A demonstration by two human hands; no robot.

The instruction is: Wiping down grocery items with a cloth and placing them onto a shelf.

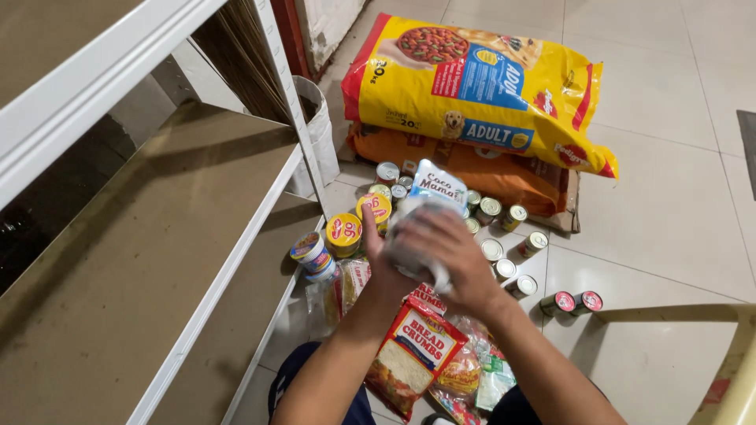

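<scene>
Both my hands hold a blue-and-white soft pouch [435,189] up over the floor. My left hand [376,250] grips its left side from below. My right hand [446,253] wraps over its lower part, hiding most of the pack. Beneath my arms lie a red-and-white bag of crumbs [413,350] and other clear food packets [465,370]. Several small tins [504,236] stand on the tiles just past my hands.
A white metal rack with brown shelves [150,236] fills the left. A big yellow pet-food sack [480,86] lies on an orange sack [504,177] beyond. Yellow tubs [344,234], a cup [309,250], two red-topped tins [573,302] and a yellow chair edge [732,370] surround me.
</scene>
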